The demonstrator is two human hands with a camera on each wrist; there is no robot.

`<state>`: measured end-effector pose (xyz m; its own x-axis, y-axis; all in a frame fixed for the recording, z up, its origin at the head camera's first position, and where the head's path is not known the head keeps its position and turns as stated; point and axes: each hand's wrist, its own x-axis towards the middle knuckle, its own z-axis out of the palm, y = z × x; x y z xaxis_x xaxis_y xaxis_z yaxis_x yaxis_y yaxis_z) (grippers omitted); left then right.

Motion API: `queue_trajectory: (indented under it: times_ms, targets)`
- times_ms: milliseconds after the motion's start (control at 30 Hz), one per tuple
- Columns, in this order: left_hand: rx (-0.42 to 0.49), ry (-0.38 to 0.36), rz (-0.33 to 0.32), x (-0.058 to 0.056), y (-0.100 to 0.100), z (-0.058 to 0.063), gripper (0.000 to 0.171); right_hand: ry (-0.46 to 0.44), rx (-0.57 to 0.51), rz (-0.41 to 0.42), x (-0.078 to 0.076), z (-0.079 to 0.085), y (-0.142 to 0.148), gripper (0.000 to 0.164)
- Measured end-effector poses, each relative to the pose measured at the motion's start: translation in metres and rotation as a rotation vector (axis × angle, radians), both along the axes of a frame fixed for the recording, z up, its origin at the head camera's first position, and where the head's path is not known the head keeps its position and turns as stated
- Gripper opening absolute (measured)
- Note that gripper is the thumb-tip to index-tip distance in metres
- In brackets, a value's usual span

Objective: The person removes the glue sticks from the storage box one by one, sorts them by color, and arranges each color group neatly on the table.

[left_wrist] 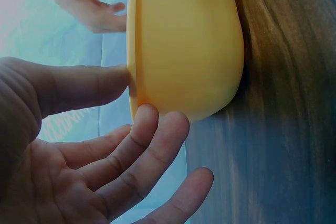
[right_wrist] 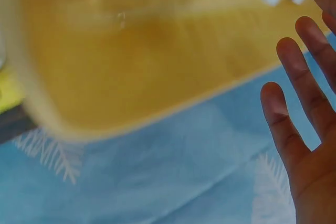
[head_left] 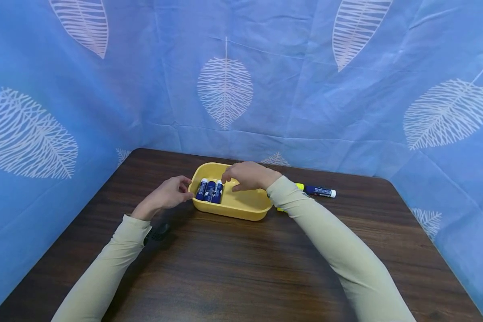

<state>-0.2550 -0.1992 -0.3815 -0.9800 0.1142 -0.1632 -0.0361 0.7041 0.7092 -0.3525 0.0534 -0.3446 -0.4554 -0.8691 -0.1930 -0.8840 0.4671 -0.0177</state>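
Observation:
A yellow plastic basket [head_left: 241, 213] stands toward the back of the table. Three dark blue glue sticks [head_left: 209, 191] lie side by side in its left end, two showing white ends. My left hand [head_left: 170, 192] touches the basket's left end. In the left wrist view its thumb [left_wrist: 100, 85] rests at the rim, with extended fingers around the corner. My right hand [head_left: 247, 175] hovers over the basket, just right of the glue sticks, fingers pointing left and down. Its fingers [right_wrist: 299, 72] are spread and hold nothing in the right wrist view.
Right of the basket lies another dark blue stick with a white end [head_left: 320, 192], beside yellow items [head_left: 300, 186] partly hidden by my right sleeve. The dark wooden table [head_left: 225, 268] meets a blue leaf-print cloth [head_left: 281, 89] behind it.

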Motion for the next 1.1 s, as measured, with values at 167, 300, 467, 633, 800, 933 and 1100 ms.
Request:
queue_trajectory:
  times_ms: [167,300,467,633,800,933,1100]
  targets:
    - [0.003,0.0,-0.011,-0.002,0.0,-0.002,0.05,-0.014,0.034,0.02,0.004,-0.011,-0.014,0.043]
    - [0.01,0.007,-0.021,-0.001,-0.001,-0.002,0.05,-0.002,0.056,0.044,0.007,-0.013,-0.022,0.044]
    - [0.014,0.006,-0.027,-0.001,-0.001,-0.002,0.049,0.001,0.103,0.07,0.009,-0.015,-0.026,0.042]
    - [0.02,-0.004,-0.022,0.0,-0.001,-0.002,0.049,0.019,0.111,0.069,0.007,-0.02,-0.027,0.04]
    - [0.011,-0.004,-0.016,0.0,0.0,-0.001,0.048,0.038,0.111,0.053,0.007,-0.023,-0.028,0.04]
    - [0.008,0.01,-0.027,0.001,0.0,0.0,0.048,0.038,0.134,0.036,0.01,-0.023,-0.027,0.036]
    - [0.0,0.024,-0.035,0.001,0.001,0.0,0.046,0.036,0.156,0.024,0.012,-0.023,-0.027,0.017]
